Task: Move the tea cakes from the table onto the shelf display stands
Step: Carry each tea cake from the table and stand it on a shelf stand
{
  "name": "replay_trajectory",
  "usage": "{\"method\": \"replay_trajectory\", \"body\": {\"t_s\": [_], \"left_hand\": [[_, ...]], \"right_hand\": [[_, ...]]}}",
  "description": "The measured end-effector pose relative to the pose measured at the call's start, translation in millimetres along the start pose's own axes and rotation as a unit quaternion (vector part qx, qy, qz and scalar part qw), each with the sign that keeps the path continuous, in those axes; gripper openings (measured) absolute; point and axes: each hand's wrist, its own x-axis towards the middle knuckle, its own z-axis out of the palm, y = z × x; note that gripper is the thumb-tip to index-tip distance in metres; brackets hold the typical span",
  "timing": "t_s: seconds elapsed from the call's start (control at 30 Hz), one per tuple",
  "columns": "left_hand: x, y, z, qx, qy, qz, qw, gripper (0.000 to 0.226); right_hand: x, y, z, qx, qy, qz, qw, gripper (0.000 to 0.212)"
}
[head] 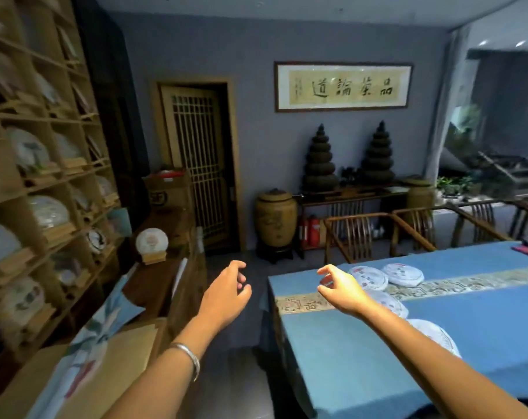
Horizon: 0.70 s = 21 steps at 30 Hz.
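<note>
Tea cakes (403,274): flat round discs in white paper wrappers with faint printed marks, four in view, lying on the table (362,373) near its left end. Two sit side by side at the far side, touching the patterned runner (468,284); a third (389,303) lies on the runner, partly behind the right forearm; a fourth (438,337) lies nearer, on the blue cloth, also partly covered by that arm.

Surroundings: wooden shelf (39,176) along the left wall, its compartments holding wrapped cakes propped upright on small wooden display stands (60,231). One more cake on a stand (151,244) sits on a low dark cabinet (153,285) beside the shelf. Bare floor lies between table and shelf. Chairs (359,234) stand behind the table; a large ceramic jar (275,219) and a framed calligraphy panel (342,86) at the back wall.

Hands: right hand (342,288) above the table's left end, just in front of the far-left cake, fingers loosely curled, thumb and forefinger apart, holding nothing; contact with the cakes cannot be told. Left hand (226,293), bracelet (188,358) at the wrist, over the floor, well apart from the cakes, fingers relaxed and slightly curled, holding nothing.
</note>
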Motion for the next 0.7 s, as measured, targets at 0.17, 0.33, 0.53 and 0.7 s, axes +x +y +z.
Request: {"method": "replay_trajectory", "body": {"t_s": [0.17, 0.33, 0.53, 0.7], "left_hand": [[56.4, 6.8, 41.9, 0.004, -0.038, 0.05, 0.998, 0.044], [124.1, -17.2, 64.5, -0.005, -0.06, 0.059, 0.996, 0.045], [220.4, -74.6, 88.7, -0.024, -0.093, 0.061, 0.993, 0.044], [315.9, -130.3, 105.5, -0.008, -0.151, 0.06, 0.987, 0.046]], "right_hand": [[41.1, 33.0, -6.9, -0.008, 0.009, 0.032, 0.999, 0.035], [98.0, 43.0, 6.1, -0.015, 0.006, 0.045, 0.999, 0.037], [202.3, 38.9, 33.9, -0.027, 0.025, 0.049, 0.998, 0.038], [296.3, 36.8, 58.9, -0.024, 0.02, 0.07, 0.997, 0.04]]}}
